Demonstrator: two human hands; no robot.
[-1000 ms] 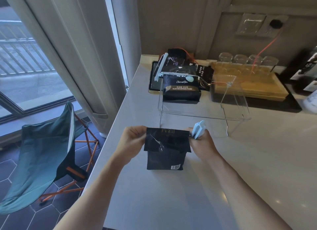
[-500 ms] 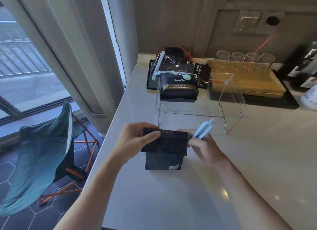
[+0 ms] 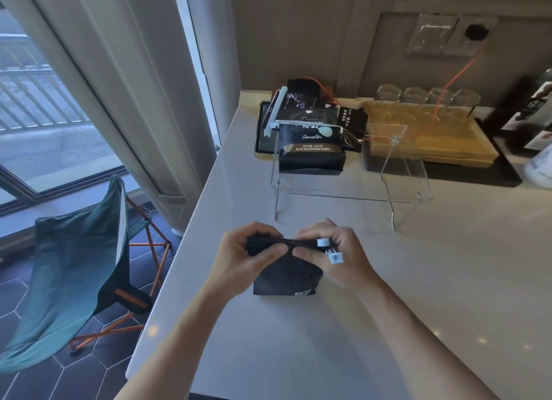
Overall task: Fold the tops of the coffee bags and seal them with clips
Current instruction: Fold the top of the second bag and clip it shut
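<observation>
The small black coffee bag point(image 3: 286, 280) stands on the pale stone worktop point(image 3: 418, 280) between both hands. Behind it stands the clear acrylic stand point(image 3: 352, 195), carrying the clipped black coffee bag point(image 3: 310, 148).

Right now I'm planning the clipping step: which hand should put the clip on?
Right hand: it already holds the clip beside the bag's folded top, which the left hand pinches.

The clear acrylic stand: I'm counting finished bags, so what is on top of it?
One black coffee bag sits on the clear stand, its folded top sealed with a white clip. More dark bags lie behind; their number is hidden.
</observation>
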